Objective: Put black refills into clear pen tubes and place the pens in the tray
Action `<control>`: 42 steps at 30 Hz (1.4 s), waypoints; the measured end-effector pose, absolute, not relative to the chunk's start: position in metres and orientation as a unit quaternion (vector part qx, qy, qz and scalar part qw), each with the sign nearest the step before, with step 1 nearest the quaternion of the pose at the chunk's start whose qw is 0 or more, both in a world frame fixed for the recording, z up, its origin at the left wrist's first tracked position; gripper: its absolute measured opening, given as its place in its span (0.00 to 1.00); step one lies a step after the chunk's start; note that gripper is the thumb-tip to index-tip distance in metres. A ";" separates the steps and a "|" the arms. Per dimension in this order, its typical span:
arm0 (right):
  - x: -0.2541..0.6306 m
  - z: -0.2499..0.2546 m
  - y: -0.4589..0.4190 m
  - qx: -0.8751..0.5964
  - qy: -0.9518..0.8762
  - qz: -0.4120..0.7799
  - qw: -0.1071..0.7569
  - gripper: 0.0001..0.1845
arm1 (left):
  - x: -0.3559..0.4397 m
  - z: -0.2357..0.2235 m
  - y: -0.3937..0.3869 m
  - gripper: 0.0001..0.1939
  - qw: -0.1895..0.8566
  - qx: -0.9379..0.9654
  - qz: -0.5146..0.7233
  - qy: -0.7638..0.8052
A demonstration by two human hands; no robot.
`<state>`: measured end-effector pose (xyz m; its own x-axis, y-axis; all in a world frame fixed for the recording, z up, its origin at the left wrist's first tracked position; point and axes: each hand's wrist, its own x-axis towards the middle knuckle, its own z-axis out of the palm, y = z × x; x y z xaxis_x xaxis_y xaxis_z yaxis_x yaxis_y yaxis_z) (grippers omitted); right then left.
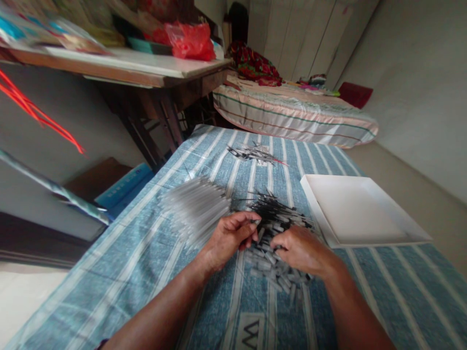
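My left hand [231, 236] rests on a blue striped cloth [153, 272], fingers curled and pinched on a thin dark piece at the edge of a pile of small black and grey pen parts [277, 218]. My right hand [297, 250] lies on the same pile, fingers curled down into the grey caps [272, 272]; what it grips is hidden. A heap of clear thin tubes [195, 206] lies just left of my left hand.
A white square tray [361, 211] sits to the right of the pile. A smaller bunch of dark thin parts [255, 154] lies farther back. Beyond are a striped mattress [292, 114], a wooden table [146, 68] with a red bag, and a blue box [124, 187].
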<state>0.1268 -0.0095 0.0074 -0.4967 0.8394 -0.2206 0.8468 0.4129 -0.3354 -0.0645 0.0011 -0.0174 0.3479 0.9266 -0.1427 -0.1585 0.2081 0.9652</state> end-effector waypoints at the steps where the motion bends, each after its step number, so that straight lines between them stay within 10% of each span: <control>1: 0.125 0.008 -0.010 0.503 0.843 -0.191 0.019 0.12 | -0.064 -0.018 0.001 0.15 0.667 0.479 0.407 0.399; 6: 0.128 0.004 -0.008 0.506 0.837 -0.208 -0.020 0.09 | -0.064 -0.018 0.001 0.15 0.674 0.476 0.404 0.395; 17: 0.128 -0.015 -0.002 0.386 0.602 -0.550 -0.432 0.05 | -0.063 -0.017 -0.004 0.15 0.704 0.470 0.390 0.364; 42: 0.126 -0.022 0.004 0.352 0.611 -0.534 -0.467 0.04 | -0.063 -0.018 -0.005 0.15 0.700 0.505 0.360 0.353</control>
